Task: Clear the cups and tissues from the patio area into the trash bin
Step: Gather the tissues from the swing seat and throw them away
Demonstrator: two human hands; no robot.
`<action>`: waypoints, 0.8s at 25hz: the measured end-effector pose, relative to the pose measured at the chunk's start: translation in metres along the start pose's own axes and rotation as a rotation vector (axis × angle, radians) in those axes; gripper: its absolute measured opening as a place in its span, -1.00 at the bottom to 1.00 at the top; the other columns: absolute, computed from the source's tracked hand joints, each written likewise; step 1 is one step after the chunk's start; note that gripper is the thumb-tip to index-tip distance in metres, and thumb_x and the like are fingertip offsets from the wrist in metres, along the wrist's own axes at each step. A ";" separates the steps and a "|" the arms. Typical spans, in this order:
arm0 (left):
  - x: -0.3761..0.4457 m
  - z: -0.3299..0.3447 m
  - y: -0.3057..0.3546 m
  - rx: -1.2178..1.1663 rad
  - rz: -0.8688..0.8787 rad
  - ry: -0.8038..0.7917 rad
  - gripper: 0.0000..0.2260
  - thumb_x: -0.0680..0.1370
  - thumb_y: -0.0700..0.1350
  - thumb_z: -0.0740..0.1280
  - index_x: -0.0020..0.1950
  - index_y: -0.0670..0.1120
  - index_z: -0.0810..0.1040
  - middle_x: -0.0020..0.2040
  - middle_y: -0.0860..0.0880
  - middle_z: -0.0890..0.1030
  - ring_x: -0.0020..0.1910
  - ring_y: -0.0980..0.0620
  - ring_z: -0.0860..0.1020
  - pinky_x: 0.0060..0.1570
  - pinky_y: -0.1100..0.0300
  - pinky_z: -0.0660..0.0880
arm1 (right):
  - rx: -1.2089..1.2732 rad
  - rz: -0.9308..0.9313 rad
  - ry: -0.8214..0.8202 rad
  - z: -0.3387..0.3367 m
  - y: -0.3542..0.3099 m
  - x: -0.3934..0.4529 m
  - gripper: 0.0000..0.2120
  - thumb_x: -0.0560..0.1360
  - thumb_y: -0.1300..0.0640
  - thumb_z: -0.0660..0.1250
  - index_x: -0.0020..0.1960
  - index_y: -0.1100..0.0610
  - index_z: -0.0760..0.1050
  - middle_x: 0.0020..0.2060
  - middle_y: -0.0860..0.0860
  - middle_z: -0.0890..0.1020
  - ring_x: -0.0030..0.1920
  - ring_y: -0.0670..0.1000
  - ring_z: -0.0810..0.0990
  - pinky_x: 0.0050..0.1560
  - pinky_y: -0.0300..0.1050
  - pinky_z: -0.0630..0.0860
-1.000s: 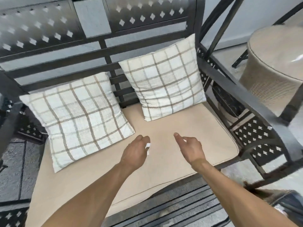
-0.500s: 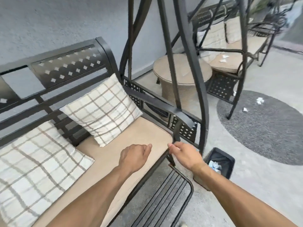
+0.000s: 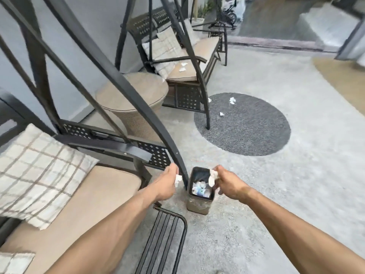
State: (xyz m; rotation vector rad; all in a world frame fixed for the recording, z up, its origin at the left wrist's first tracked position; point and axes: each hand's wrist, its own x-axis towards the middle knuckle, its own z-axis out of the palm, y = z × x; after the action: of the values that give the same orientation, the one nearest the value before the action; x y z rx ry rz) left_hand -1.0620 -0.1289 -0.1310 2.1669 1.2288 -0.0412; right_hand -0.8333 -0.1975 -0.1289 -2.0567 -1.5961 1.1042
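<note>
Left hand (image 3: 166,183) grips a white tissue (image 3: 178,179); right hand (image 3: 227,183) clutches a second tissue (image 3: 213,177). Trash bin (image 3: 199,203) stands between the hands, just below; second tissue hangs over its opening.

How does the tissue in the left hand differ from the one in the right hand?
The tissue in the left hand shows as a small scrap beside the swing's post, short of the trash bin; the tissue in the right hand looks larger and hangs in front of the bin's opening. Both are white, crumpled and gripped.

Both hands grip tissues — left hand (image 3: 166,183), right hand (image 3: 227,183) — above trash bin (image 3: 199,204).
</note>
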 end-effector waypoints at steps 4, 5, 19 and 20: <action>0.064 0.020 0.055 -0.078 0.051 0.032 -0.81 0.53 -0.31 0.17 0.00 -0.02 0.30 -0.13 0.05 0.39 -0.16 0.04 0.37 -0.34 0.25 0.22 | 0.091 0.037 0.005 -0.058 0.057 0.007 -0.85 0.52 0.13 0.37 0.04 0.13 0.45 -0.18 0.11 0.67 -0.23 0.10 0.70 -0.25 0.16 0.64; 0.074 0.023 0.062 -0.096 0.037 0.048 -0.81 0.54 -0.30 0.20 0.01 -0.02 0.35 -0.12 0.06 0.43 -0.16 0.06 0.40 -0.35 0.30 0.23 | 0.109 0.040 0.022 -0.067 0.065 0.010 -0.83 0.49 0.08 0.41 0.01 0.13 0.50 -0.22 0.09 0.67 -0.28 0.06 0.70 -0.31 0.12 0.63; 0.197 0.017 0.049 -0.298 -0.130 0.134 -0.87 0.55 -0.03 0.38 -0.02 0.17 0.47 -0.19 0.12 0.62 -0.24 0.09 0.59 -0.22 0.12 0.51 | -0.108 0.027 0.133 -0.083 0.100 0.130 -0.68 0.60 -0.15 0.10 -0.07 0.09 0.39 -0.16 -0.03 0.46 -0.21 -0.07 0.47 -0.27 -0.18 0.40; 0.207 0.017 0.043 -0.307 -0.139 0.135 -0.87 0.55 -0.03 0.39 -0.01 0.15 0.47 -0.18 0.11 0.62 -0.22 0.09 0.60 -0.17 0.10 0.54 | -0.113 0.035 0.099 -0.079 0.101 0.142 -0.69 0.63 -0.12 0.04 -0.03 0.09 0.36 -0.13 -0.03 0.44 -0.20 -0.09 0.44 -0.26 -0.21 0.37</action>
State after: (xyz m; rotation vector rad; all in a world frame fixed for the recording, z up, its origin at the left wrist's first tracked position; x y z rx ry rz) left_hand -0.9071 0.0036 -0.1893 1.8423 1.3628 0.2251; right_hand -0.6957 -0.0840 -0.1977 -2.1829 -1.6139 0.9267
